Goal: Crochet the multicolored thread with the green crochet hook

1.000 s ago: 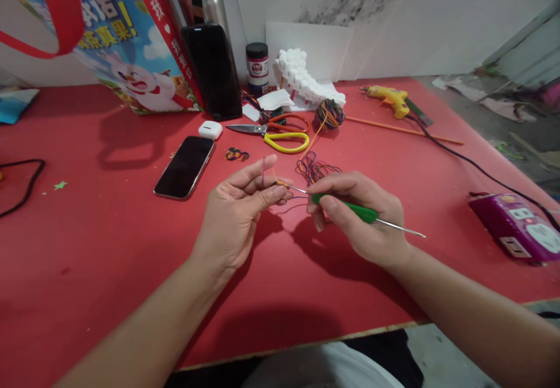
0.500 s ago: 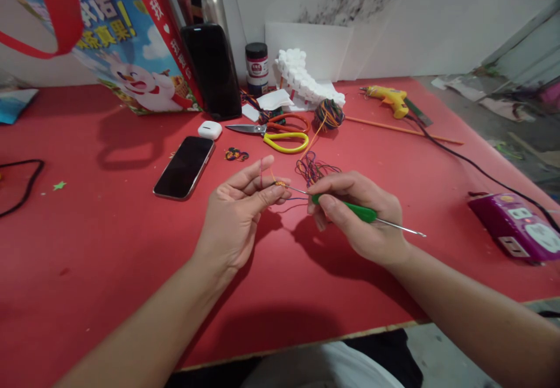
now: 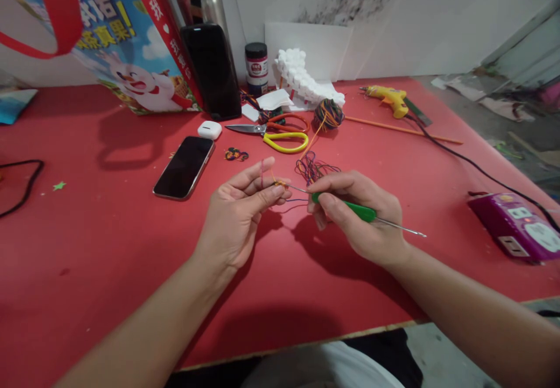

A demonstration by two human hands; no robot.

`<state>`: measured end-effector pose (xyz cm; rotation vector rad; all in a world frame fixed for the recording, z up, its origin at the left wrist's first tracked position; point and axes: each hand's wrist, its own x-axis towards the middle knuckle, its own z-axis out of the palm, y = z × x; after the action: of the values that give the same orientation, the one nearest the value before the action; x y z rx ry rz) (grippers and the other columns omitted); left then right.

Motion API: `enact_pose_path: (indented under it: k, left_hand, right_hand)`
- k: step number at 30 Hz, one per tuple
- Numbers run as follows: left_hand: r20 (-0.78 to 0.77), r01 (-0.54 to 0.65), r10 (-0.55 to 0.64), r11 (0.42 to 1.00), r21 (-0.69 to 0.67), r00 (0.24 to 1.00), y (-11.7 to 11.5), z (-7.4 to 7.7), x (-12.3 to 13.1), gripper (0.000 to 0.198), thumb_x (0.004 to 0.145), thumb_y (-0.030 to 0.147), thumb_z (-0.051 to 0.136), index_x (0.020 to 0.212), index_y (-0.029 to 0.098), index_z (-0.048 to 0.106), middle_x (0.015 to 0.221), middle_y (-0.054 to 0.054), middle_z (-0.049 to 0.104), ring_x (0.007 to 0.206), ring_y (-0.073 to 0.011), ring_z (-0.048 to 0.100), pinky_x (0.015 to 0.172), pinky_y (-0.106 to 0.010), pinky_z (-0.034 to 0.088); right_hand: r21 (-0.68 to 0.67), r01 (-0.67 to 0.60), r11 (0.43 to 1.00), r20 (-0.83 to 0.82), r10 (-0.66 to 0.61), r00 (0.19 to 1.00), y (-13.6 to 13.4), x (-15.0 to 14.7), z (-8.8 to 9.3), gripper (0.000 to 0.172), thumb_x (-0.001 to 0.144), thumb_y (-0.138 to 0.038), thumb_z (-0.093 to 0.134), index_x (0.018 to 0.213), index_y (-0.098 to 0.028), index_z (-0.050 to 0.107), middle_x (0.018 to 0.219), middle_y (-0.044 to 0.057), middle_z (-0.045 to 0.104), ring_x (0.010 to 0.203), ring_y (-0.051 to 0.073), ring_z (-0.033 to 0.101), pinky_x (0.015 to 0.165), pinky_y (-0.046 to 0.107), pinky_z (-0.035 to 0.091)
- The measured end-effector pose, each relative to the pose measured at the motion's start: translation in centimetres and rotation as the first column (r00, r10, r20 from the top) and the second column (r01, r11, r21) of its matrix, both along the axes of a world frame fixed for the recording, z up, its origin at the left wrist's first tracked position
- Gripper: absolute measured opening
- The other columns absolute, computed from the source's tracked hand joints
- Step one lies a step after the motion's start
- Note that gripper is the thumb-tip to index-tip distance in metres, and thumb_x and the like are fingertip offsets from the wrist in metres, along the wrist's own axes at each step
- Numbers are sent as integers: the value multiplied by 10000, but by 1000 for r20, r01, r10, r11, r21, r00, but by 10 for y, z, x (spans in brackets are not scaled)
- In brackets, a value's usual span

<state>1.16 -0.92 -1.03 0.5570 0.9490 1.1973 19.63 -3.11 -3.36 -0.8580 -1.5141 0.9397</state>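
Note:
My left hand (image 3: 240, 213) pinches a small orange crochet piece (image 3: 280, 184) between thumb and fingers, with yarn looped over the raised index finger. In my right hand (image 3: 363, 216) is a crochet hook (image 3: 361, 211) with a green handle and a metal hook at each end. Its left tip reaches the crochet piece; whether it sits inside a stitch is too small to tell. Loose multicoloured yarn (image 3: 312, 169) lies just behind the hands, and an orange strand runs back to the yarn ball (image 3: 329, 114). A small finished-looking crocheted bit (image 3: 237, 154) lies to the left.
Scissors (image 3: 286, 142) with red and yellow handles lie behind my hands. A phone (image 3: 184, 167) and a white earbud case (image 3: 209, 130) are at left. A yellow glue gun (image 3: 387, 100) and a purple power strip (image 3: 516, 227) stand at right, joined by a black cord. A gift bag (image 3: 144, 79) stands behind.
Both hands hold almost the same pose. The left index finger and the yarn on it have shifted very slightly; the hook remains at the crochet piece.

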Motion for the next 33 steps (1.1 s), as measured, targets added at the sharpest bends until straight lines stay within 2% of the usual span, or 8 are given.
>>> enact_pose_path:
  k: [15, 20, 33]
  left_hand:
    - [14, -20, 20, 1000, 1, 1000, 0, -2, 1, 454, 642, 19, 908, 1065, 156, 817, 757, -14, 804, 730, -127, 752, 756, -225, 606]
    - [8, -26, 26, 1000, -8, 1000, 0, -3, 1, 449, 655, 27, 902, 1077, 154, 812, 793, -38, 816, 741, -134, 754, 763, -234, 604]
    - [39, -36, 37, 999, -14, 999, 0, -3, 3, 438, 646, 5, 894, 1049, 151, 809, 786, -47, 823, 729, -126, 758, 740, -212, 606]
  right_hand:
    - [2, 29, 1000, 21, -29, 999, -1, -1, 0, 85, 1033, -205, 623, 1052, -196, 706, 793, 8, 720, 566, 101, 654, 527, 242, 537]
    - [15, 30, 999, 60, -31, 998, -1, 0, -1, 95, 1043, -243, 615, 1066, -199, 696, 793, 17, 727, 562, 113, 653, 520, 257, 539]
    - [56, 28, 998, 63, -32, 997, -2, 0, -3, 112, 1036, -185, 618, 1103, -200, 707, 817, 6, 713, 581, 100, 652, 541, 244, 540]
